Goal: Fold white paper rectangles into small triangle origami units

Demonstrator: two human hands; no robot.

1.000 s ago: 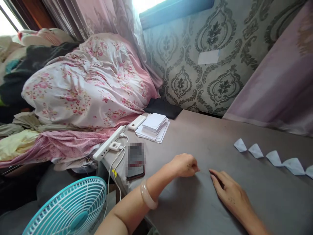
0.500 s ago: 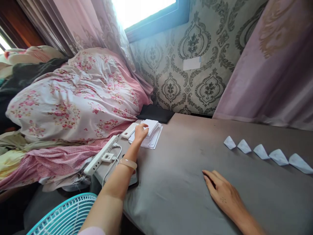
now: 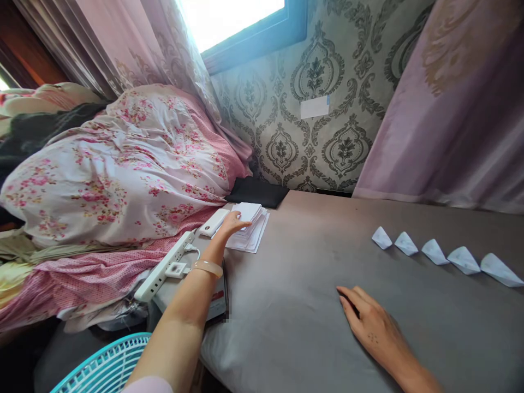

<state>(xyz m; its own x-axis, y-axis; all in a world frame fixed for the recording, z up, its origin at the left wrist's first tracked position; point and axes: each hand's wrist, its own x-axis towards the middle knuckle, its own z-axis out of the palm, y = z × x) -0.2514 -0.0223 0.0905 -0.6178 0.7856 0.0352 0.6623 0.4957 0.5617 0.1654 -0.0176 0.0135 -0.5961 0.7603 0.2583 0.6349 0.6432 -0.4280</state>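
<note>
One paper stack (image 3: 250,209), seemingly set for reach, meets my half-open left hand (image 3: 233,224), nothing visibly gripped; right hand (image 3: 371,322) loosely curled, empty

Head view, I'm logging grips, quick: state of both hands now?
Left hand: at the paper stack; whether it grips any paper cannot be told.
Right hand: loosely open, nothing visible held.

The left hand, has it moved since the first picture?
Yes: judged against the paper stack, the left hand has moved leftward and forward, to it.
</note>
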